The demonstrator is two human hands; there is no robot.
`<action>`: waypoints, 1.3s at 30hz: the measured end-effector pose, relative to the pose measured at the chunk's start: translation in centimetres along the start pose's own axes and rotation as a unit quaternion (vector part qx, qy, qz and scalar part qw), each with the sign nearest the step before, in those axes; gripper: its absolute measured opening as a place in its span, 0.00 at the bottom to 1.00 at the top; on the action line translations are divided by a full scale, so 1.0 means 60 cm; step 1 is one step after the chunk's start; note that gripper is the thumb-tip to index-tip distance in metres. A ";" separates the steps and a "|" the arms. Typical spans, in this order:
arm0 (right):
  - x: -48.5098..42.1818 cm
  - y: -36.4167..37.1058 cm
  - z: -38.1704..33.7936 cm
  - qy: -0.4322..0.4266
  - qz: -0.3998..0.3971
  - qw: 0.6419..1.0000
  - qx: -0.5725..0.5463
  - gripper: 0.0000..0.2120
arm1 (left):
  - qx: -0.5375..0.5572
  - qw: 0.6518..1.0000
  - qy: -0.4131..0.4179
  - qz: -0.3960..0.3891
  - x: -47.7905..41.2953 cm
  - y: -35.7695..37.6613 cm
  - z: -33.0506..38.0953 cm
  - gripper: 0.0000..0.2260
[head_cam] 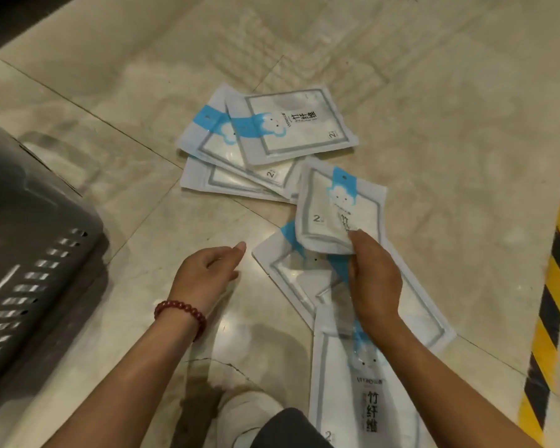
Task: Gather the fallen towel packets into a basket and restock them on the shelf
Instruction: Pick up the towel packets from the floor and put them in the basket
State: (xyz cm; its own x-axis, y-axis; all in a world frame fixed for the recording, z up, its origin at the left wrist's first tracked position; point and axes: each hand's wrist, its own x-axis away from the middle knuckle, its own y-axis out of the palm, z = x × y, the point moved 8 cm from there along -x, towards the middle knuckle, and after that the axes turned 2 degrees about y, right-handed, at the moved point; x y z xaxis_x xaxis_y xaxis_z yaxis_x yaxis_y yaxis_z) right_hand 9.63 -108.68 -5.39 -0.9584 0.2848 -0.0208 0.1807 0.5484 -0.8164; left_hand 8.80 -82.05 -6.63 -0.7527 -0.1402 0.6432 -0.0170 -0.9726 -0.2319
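Several white towel packets with blue cloud marks lie scattered on the tiled floor. A fan of them (272, 137) lies further off, and two more (362, 383) lie under my right forearm. My right hand (374, 279) grips the lower edge of one packet (340, 208) and holds it lifted above the others. My left hand (207, 273), with a red bead bracelet on its wrist, hovers open over bare floor to the left of the packets and holds nothing. The grey slotted basket (29, 253) stands at the left edge.
A yellow-and-black hazard stripe (556, 270) runs along the floor on the right. My shoe (249, 415) and knee show at the bottom centre. A dark strip (13, 21) borders the floor at the top left.
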 end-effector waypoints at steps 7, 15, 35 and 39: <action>0.121 0.029 -0.125 -0.315 0.003 0.945 0.095 0.13 | 0.239 0.961 -0.116 -0.083 0.017 0.044 -0.018 0.23; 0.143 0.039 -0.067 -0.239 -0.149 0.956 0.083 0.27 | 0.163 0.984 -0.030 0.062 0.007 0.004 -0.042 0.13; 0.178 -0.065 0.224 0.296 -0.043 0.953 0.051 0.13 | 0.190 0.978 -0.029 -0.081 0.010 0.038 -0.037 0.13; 0.115 -0.109 0.185 0.234 0.001 0.969 -0.075 0.07 | 0.199 0.977 -0.022 -0.074 0.008 0.026 -0.036 0.12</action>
State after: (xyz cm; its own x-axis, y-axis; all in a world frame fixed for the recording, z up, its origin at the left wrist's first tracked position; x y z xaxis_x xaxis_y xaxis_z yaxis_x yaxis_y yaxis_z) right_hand -0.64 -119.04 -6.59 -0.7593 0.5917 0.2709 0.2453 0.6457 -0.7231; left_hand 7.00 -83.23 -8.24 -0.7323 0.0082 0.6809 0.1405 -0.9766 0.1629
